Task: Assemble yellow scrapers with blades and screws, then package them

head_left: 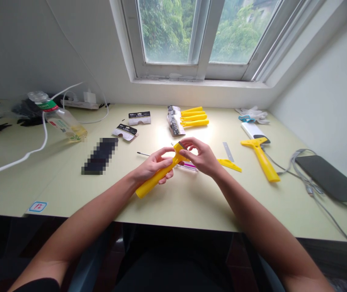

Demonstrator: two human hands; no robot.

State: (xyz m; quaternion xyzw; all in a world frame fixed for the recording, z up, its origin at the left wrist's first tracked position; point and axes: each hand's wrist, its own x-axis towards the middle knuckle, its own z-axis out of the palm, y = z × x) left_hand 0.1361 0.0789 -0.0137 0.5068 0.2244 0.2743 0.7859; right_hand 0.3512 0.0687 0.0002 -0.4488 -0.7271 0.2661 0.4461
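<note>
Yellow scraper [158, 177] held in mid-air over the desk [70, 194], slanting up and to the right, with its upper end between the 2 hands. Left hand [153, 166] wrapped around the handle, its fingers [164, 161] closed firmly. Right hand [199, 156] at the scraper's upper end, its fingers [186, 147] narrowed into a pinch on the head.

Just behind the hands, a thin screwdriver [185, 164] with a magenta-and-clear handle, its shaft running left. To the right, a steel blade [228, 151] and a yellow wedge [229, 164].

Farther back, a row of yellow handles [194, 117] beside a pile of blister packs [175, 121], with 2 black-and-white cards [132, 118] [124, 132] to the left. Toward the right, a second yellow scraper [263, 162] lying with its head by a white box [252, 130]. Beyond it, blue scissors [246, 118] on white gloves [252, 113]. At the far right, a dark tablet [328, 178] beside grey cables [301, 170].

Toward the left, a plastic bottle [60, 119] on its side, a white cable [18, 158], and a pixelated black object [100, 156].
</note>
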